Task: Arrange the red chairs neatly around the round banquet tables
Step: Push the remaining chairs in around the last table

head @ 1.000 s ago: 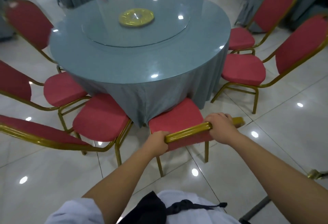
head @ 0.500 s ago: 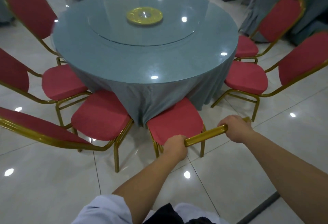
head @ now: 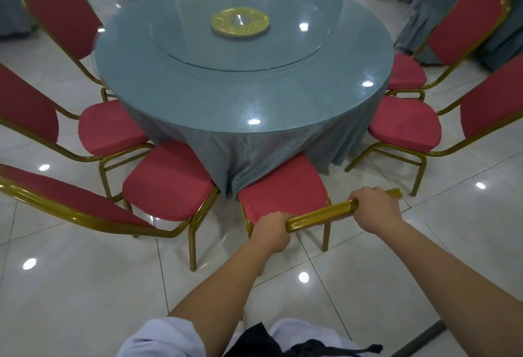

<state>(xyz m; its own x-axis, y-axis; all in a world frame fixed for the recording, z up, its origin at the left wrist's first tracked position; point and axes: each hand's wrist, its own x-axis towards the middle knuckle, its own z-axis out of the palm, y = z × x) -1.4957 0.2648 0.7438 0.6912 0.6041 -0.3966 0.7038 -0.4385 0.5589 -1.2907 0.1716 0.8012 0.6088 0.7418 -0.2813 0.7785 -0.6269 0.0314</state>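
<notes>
Both hands (head: pixel 272 232) (head: pixel 375 205) clenched on chair (head: pixel 283 189) top rail, lower centre, against table (head: pixel 376 88). Stiff metal frame, probably light; best gripped there.

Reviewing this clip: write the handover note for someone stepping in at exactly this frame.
Left hand and right hand both grip the gold top rail of the near chair.
That chair's seat front sits under the cloth of the round table, turned slightly askew to it.
Done: the other red chairs in view ring the table, seats near the cloth.
Left: square this chair to the table, then release. The gap to the right neighbour chair looks wider than the gap on the left; perhaps even it out.
</notes>
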